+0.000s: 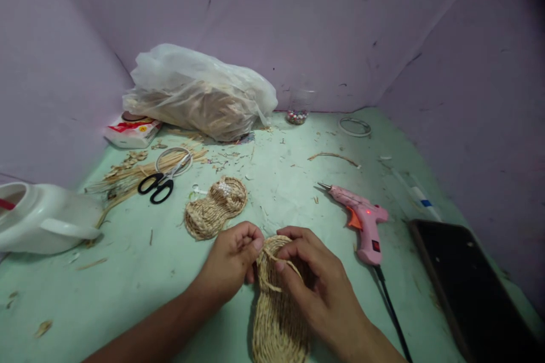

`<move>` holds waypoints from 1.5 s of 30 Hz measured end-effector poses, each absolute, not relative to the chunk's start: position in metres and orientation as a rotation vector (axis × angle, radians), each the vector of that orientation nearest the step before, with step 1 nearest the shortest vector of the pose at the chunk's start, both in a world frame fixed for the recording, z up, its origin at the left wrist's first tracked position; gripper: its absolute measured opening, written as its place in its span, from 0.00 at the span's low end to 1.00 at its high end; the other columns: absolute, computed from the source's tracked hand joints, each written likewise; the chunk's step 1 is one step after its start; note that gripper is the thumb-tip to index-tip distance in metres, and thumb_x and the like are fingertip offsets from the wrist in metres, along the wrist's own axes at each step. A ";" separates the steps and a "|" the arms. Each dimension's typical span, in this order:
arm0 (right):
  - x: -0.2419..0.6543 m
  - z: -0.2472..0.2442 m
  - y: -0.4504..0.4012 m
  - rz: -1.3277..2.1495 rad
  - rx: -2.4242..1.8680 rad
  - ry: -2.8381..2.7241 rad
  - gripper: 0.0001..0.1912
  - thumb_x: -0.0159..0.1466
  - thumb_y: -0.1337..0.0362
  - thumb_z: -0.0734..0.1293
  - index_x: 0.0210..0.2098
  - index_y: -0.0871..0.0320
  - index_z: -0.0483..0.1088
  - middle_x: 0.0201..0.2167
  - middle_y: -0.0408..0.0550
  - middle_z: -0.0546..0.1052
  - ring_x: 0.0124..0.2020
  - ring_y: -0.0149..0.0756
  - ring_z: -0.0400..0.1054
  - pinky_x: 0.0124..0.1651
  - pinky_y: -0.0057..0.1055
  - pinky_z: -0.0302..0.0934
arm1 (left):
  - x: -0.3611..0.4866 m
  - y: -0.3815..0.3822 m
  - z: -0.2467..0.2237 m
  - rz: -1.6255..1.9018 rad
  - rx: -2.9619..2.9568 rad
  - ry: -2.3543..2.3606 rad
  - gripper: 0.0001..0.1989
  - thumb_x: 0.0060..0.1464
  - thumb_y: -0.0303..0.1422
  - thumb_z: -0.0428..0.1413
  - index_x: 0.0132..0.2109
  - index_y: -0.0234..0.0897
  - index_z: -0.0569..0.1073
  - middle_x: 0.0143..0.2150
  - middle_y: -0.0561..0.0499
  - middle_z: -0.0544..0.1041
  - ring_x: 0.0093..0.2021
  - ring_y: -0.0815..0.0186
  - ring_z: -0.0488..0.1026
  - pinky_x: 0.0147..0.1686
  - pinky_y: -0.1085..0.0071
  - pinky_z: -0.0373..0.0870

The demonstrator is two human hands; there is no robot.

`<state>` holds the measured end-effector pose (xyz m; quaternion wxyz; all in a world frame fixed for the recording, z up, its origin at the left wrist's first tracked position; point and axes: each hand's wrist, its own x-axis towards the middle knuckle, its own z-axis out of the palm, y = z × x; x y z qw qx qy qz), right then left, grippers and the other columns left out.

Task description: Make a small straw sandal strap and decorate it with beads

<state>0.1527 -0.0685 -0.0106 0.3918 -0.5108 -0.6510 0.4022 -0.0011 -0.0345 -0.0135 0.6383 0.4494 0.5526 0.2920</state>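
Observation:
A woven straw slipper sole (279,323) lies lengthwise at the front middle of the table, with a loose straw cord (270,285) looped over its far end. My left hand (238,258) is closed at the sole's upper left edge, thumb and forefinger pinching the cord there. On the other side, my right hand (313,278) curls around the far end, its fingers gripping the sole's edge and the cord. Just beyond my left hand rests a small finished straw slipper (215,210) with white beads on its strap. To the right lies a pink glue gun (361,218), its red light lit.
Black-handled scissors (164,178) lie over a tape ring and straw strands at left. A white jug (46,221) lies at the left edge. Behind are a plastic bag of straw (200,96) and a cup of beads (298,110). A dark phone (468,289) lies at right.

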 end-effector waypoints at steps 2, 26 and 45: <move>0.152 -0.011 -0.070 0.998 -1.283 -1.667 0.06 0.59 0.71 0.60 0.29 0.58 0.67 0.40 0.53 0.69 0.45 0.38 0.67 0.40 0.30 0.62 | 0.000 -0.035 -0.014 0.652 1.003 1.269 0.16 0.41 0.44 0.56 0.25 0.35 0.64 0.13 0.61 0.63 0.11 0.76 0.59 0.13 0.80 0.53; 0.145 -0.012 -0.066 1.046 -1.429 -1.503 0.07 0.59 0.65 0.62 0.25 0.58 0.67 0.30 0.48 0.71 0.32 0.36 0.67 0.35 0.31 0.60 | -0.001 -0.036 -0.014 0.668 0.994 1.225 0.11 0.42 0.38 0.57 0.28 0.34 0.67 0.15 0.59 0.66 0.13 0.74 0.64 0.16 0.78 0.59; 0.145 -0.013 -0.065 1.087 -1.450 -1.477 0.07 0.54 0.69 0.63 0.20 0.57 0.66 0.27 0.48 0.73 0.31 0.37 0.69 0.32 0.30 0.63 | -0.006 -0.031 -0.009 0.544 0.952 1.175 0.07 0.39 0.34 0.57 0.24 0.34 0.68 0.14 0.57 0.67 0.12 0.76 0.60 0.14 0.79 0.57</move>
